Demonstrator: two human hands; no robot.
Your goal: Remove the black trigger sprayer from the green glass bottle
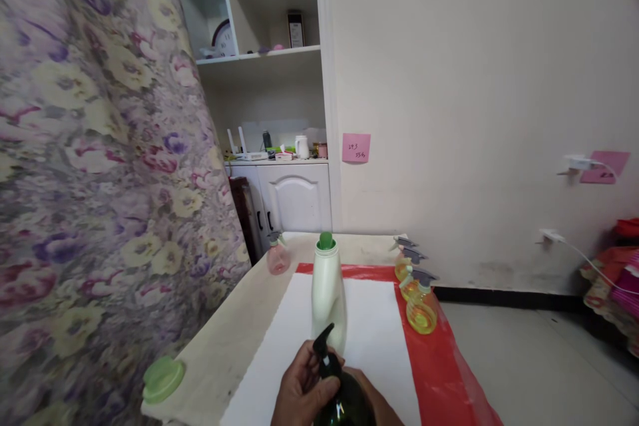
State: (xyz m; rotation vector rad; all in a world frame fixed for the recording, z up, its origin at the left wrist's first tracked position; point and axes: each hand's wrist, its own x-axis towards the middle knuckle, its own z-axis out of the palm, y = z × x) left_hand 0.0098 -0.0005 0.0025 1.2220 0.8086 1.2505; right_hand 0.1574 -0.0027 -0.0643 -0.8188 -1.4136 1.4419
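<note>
Head view, looking forward and down over a table [224,339].

- Left hand [299,389]: showing at the bottom edge, fingers [305,365] curling around the neck of a dark green spray bottle [344,406], closing on it just under the black trigger head [324,346].
- Right hand [379,403]: showing only in part at the bottom edge, lying against the right side of the dark green spray bottle; finger positions hidden, so impossible to tell how far open.
- Dark green spray bottle: standing at the near edge of the table, on a white sheet [369,333], between the two hands, mostly cut off by the frame.
- White bottle [328,299] with green cap: standing upright on the white sheet, just beyond the trigger head.
- Red sheet [439,373]: lying under the white sheet, showing along the far and right edges.
- Yellow spray bottles [421,306]: standing in a row on the red sheet, right of the white bottle, grey trigger heads on top.
- Pink spray bottle [277,256]: standing at the far left of the table.
- Green lid [163,378]: lying flat on the near left corner of the table, well apart from the hands.
- Flowered curtain [100,180]: hanging along the left.
- White cabinet [294,196]: standing behind the table, shelves above.
- Pink note [356,147]: sticking to the wall.
</note>
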